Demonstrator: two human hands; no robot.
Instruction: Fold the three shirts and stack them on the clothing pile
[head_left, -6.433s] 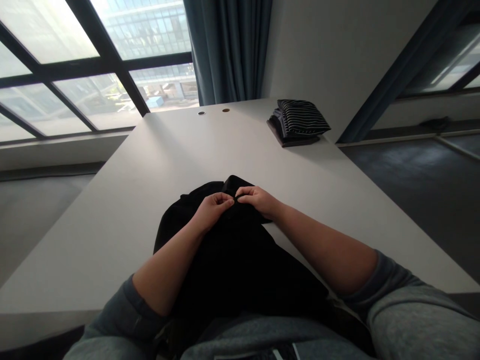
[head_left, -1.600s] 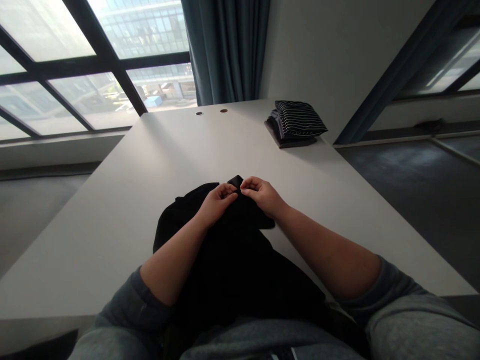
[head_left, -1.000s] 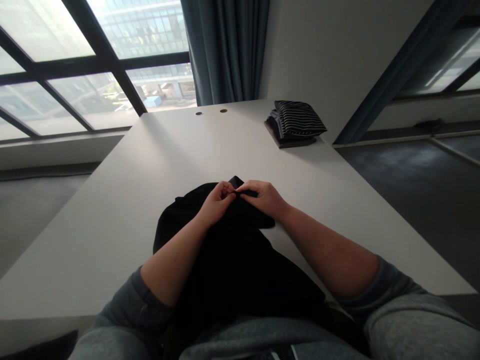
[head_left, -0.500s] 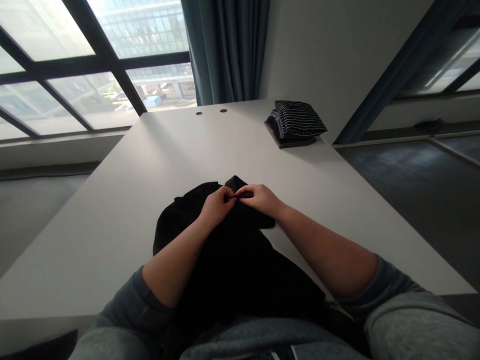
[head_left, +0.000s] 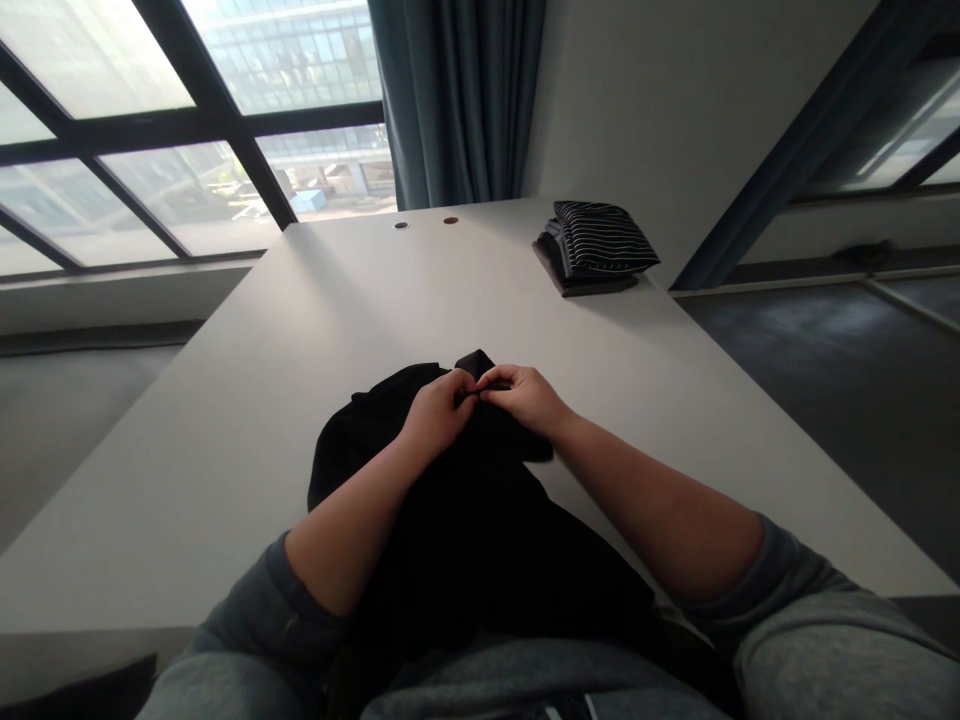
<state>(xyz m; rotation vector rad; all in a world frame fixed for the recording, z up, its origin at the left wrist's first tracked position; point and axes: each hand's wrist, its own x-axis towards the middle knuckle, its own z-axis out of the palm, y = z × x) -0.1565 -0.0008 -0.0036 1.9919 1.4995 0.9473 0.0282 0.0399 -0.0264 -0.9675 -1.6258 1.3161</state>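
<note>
A black garment point(head_left: 480, 530) lies spread over the near part of the table and hangs over its edge toward my body; its exact kind is too dark to make out. At its far end my left hand point(head_left: 441, 410) pinches the cloth between thumb and fingers. My right hand point(head_left: 525, 398) pinches the same spot from the other side, and the fingertips of both hands meet. A small fold of the fabric sticks up just beyond the fingers. Whether a button or other fastener sits between the fingertips is hidden.
The white table point(head_left: 247, 440) reaches to the window point(head_left: 172, 130). A stack of folded clothes point(head_left: 600, 240), striped black and white on top, sits at the far right. Two round cable holes are near the back edge, before a blue curtain point(head_left: 465, 100).
Both hands stay pinched on the black garment, with only a slight shift of the fingers. The whole view has moved a little.
</note>
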